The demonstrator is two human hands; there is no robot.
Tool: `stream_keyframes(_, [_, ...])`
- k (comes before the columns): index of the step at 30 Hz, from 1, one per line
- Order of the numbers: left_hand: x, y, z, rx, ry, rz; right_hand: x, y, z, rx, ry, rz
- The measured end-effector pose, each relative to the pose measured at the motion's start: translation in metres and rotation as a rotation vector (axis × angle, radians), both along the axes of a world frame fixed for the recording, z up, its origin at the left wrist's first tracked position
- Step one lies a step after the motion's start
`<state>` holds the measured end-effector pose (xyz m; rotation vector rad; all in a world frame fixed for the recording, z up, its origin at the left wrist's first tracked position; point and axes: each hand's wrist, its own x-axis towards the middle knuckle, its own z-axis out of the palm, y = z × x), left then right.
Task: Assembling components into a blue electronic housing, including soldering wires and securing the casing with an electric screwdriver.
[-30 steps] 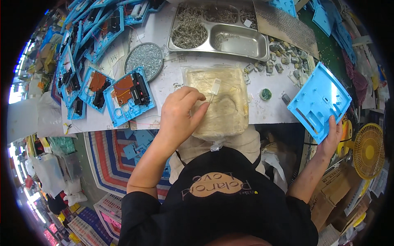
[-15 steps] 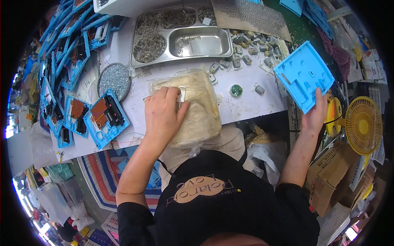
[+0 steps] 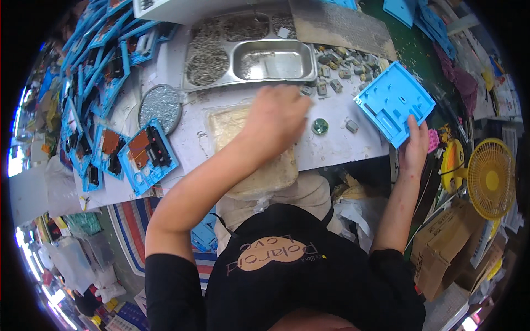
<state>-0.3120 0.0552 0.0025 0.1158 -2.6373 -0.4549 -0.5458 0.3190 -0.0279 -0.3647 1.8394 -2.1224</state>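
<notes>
My right hand (image 3: 415, 148) grips a light blue plastic casing half (image 3: 396, 99) by its lower edge, raised off the table's right end. Its ribbed inner side, with posts and a small rectangular bay, faces up. My left hand (image 3: 277, 118) is blurred, its fingers curled together above the far right part of a yellowish pad wrapped in clear plastic (image 3: 226, 126). What the left fingers hold, if anything, is smeared and cannot be made out. Beyond them lie small grey motors (image 3: 336, 85). A green round piece (image 3: 319, 126) rests to the right.
A steel compartment tray (image 3: 276, 59) with springs and small metal parts stands at the back. Left of it sit a round dish of tiny silvery parts (image 3: 160, 107) and stacked blue casings with wiring (image 3: 148, 157). A yellow fan (image 3: 491, 177) and a cardboard box (image 3: 447, 243) are at right.
My left hand has left the pad's middle and moved right and away, toward the motors. My right hand has brought the blue casing slightly left and nearer.
</notes>
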Motion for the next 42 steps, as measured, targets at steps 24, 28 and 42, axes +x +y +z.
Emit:
stream_keyframes(24, [0.363, -0.107, -0.011, 0.549, -0.093, 1.339, 0.022, -0.024, 0.023, 0.409, 0.347, -0.072])
stream_keyframes(28, [0.372, -0.125, -0.035, 0.956, -0.039, 1.118, 0.056, -0.044, 0.048, 0.378, 0.622, -0.046])
stream_keyframes(42, [0.205, 0.027, 0.045, 1.663, 0.690, 0.507, 0.273, -0.150, 0.040, -0.249, -0.351, 1.251])
